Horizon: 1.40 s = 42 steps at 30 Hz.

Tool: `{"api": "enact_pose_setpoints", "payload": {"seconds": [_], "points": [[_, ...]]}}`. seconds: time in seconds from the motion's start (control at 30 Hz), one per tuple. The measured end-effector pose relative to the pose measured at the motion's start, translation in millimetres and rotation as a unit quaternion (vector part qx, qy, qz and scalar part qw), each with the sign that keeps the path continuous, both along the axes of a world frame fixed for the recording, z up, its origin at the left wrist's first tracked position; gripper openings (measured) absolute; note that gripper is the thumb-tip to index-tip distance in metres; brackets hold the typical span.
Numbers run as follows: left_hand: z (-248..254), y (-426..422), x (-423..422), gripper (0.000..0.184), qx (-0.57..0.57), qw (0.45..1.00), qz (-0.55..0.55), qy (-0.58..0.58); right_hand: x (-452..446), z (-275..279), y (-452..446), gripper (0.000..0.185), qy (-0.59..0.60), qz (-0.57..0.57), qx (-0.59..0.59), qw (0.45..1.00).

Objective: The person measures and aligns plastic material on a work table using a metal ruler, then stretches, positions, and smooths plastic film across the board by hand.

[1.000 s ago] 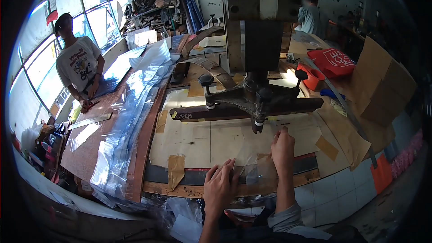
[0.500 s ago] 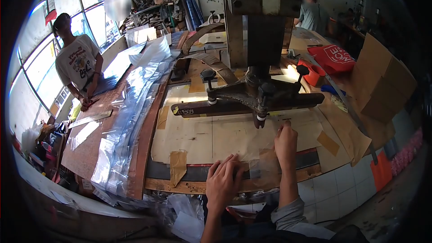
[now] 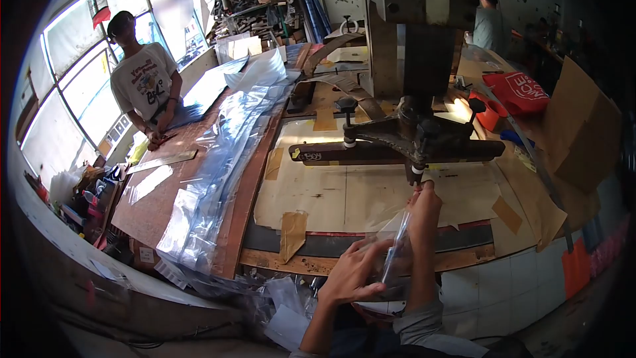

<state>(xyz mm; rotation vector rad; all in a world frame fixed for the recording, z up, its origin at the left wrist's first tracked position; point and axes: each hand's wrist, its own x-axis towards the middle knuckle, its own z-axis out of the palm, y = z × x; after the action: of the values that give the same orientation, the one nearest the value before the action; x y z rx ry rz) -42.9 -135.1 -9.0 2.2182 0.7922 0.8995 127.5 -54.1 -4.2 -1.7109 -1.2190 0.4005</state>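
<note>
A clear plastic sheet [image 3: 398, 242] is raised off the board in front of me, bent into a shiny fold. Its upper end is pinched in my right hand [image 3: 425, 212], just below the press head's lower tip. Lower down, my left hand [image 3: 358, 273] has its fingers curled around the sheet, thumb apart from them; the film partly covers the fingertips. Beyond both hands, the dark press bar [image 3: 391, 152] hangs beneath a three-armed bracket [image 3: 391, 129]. Under it lies a pale, taped board [image 3: 318, 202].
Long clear plastic strips [image 3: 218, 152] cover the brown side table [image 3: 149, 212], where a metal ruler [image 3: 162, 160] lies. A person [image 3: 146, 79] stands there; another [image 3: 488, 23] is at the back right. A red bag [image 3: 517, 93] and cardboard box [image 3: 583, 126] are at right.
Both hands have lifted the plastic sheet from the board. My left hand went from lying flat to curling around it, moving right and down. The view has shifted left.
</note>
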Motion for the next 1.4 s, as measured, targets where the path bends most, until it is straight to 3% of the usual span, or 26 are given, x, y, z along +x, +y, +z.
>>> {"api": "enact_pose_setpoints", "payload": {"seconds": [0.03, 0.1, 0.17, 0.23, 0.37, 0.43, 0.6, 0.8, 1.23, 1.4], "points": [[3, -1, -1, 0.079, -0.011, 0.999, -0.015, 0.037, 2, -1, 0, 0.007, -0.033, 0.014, -0.002, 0.999], [2, -8, 4, 0.079, 0.075, 0.988, 0.039, 0.126, 12, -6, -3, 0.007, -0.105, 0.043, 0.001, 0.994], [7, -17, 8, 0.079, 0.109, 0.980, 0.060, 0.154, 28, -9, -8, 0.011, -0.041, 0.122, -0.018, 0.992], [-1, -21, 6, 0.070, 0.136, 0.972, 0.073, 0.179, 27, 27, -39, 0.015, -0.045, 0.146, -0.057, 0.987], [-19, -23, -3, 0.053, 0.181, 0.948, 0.122, 0.230, 40, 18, -84, 0.018, -0.075, 0.225, -0.047, 0.970], [-12, -24, -12, 0.050, 0.175, 0.938, 0.134, 0.269, 42, -1, -104, 0.025, -0.128, 0.269, 0.035, 0.954], [-2, -17, -8, 0.064, 0.078, 0.954, 0.177, 0.228, 25, -3, -125, 0.046, -0.164, 0.274, 0.088, 0.944], [-2, -9, -7, 0.073, 0.072, 0.962, 0.169, 0.200, 17, -6, -127, 0.053, -0.228, 0.304, 0.116, 0.918], [0, 4, -2, 0.067, 0.026, 0.963, 0.223, 0.146, 10, -14, -120, 0.045, -0.307, 0.247, 0.128, 0.910], [3, 3, 1, 0.045, 0.057, 0.950, 0.272, 0.142, 9, -21, -117, 0.043, -0.306, 0.240, 0.131, 0.912]]}}
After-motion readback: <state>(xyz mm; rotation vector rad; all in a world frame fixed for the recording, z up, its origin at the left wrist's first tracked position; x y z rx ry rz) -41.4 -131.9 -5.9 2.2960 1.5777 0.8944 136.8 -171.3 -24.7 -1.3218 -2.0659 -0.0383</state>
